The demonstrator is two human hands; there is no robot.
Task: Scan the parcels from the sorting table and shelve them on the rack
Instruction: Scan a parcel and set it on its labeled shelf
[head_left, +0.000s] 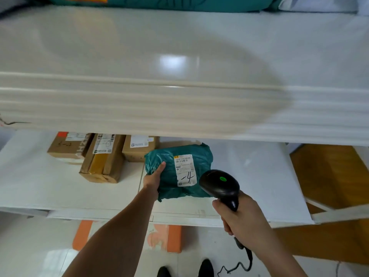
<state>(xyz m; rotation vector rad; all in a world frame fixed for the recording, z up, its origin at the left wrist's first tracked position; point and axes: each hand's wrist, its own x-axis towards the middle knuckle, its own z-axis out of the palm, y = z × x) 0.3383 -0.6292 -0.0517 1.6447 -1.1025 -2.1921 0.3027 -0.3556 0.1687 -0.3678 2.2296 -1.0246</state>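
Left hand [154, 177] grips teal parcel [177, 172] on shelf [50, 186], thumb on top (fingers underneath, hidden) — seating it; right hand [237, 214] curled round scanner [220, 185] — label faces up, centre frame.

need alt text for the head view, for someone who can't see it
A left hand holds a green parcel on a white rack shelf, while the right hand grips a black scanner beside its label. Three brown boxes sit on the same shelf behind and left of the parcel, under a blurred upper shelf.
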